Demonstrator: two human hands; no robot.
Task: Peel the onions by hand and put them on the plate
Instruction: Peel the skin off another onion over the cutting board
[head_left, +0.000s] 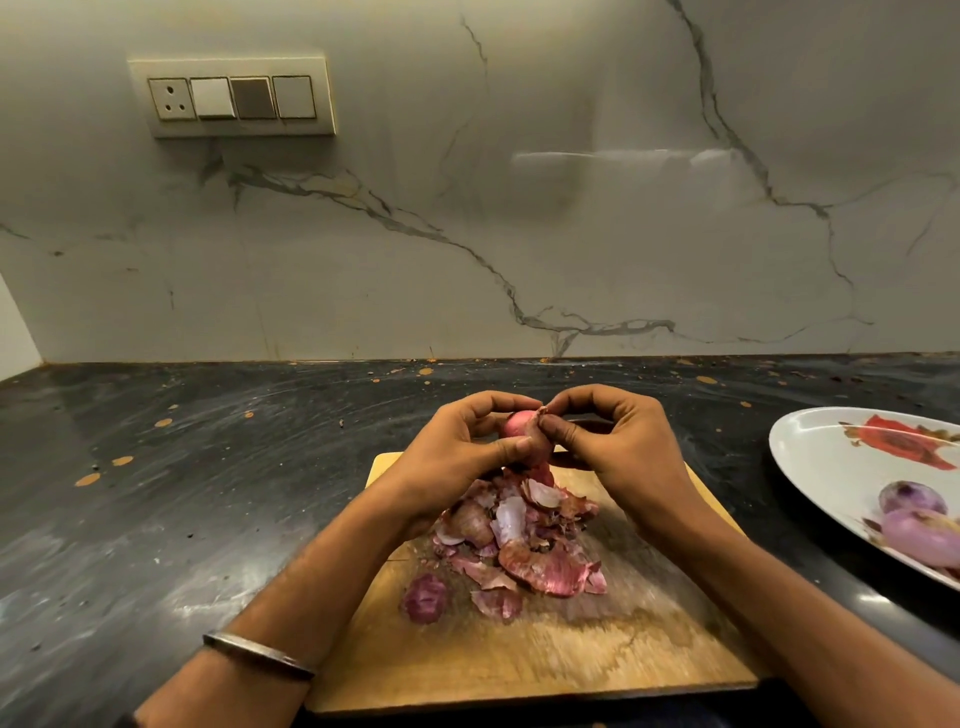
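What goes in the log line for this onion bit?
step: peeling | left hand: holds onion | right hand: pinches skin | plate: two peeled onions

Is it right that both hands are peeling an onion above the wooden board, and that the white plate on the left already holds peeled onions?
Nearly. The head view shows the white plate on the right, not the left. The rest holds: both hands, left and right, peel an onion above the wooden board, and peeled onions lie on the plate.
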